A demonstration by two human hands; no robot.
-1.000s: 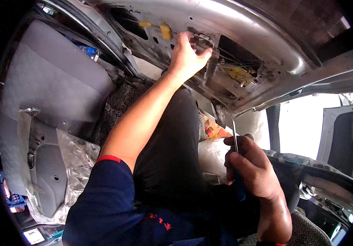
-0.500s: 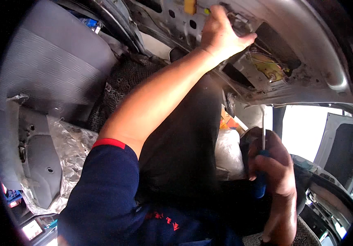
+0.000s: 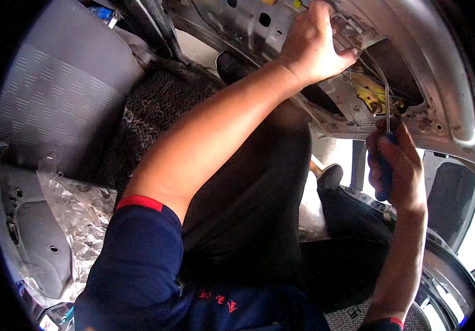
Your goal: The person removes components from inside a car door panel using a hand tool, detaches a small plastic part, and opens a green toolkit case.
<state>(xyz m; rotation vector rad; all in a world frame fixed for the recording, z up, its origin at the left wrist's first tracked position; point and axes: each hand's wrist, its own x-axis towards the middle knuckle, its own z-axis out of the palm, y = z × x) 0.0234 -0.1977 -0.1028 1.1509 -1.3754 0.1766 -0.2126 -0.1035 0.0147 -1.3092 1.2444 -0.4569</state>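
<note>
In the head view, the left hand (image 3: 317,49) is half open, thumb and fingers spread around a pale fitting (image 3: 350,26) on the silver door panel (image 3: 441,83); whether they press on it I cannot tell. The right hand (image 3: 403,165) grips a blue-handled tool (image 3: 382,176), its metal shaft pointing up past the yellow part (image 3: 369,91). Half a second ago that hand was lower, away from the door; the left stays by the fitting.

Blown-out glare at right, black corners.
</note>
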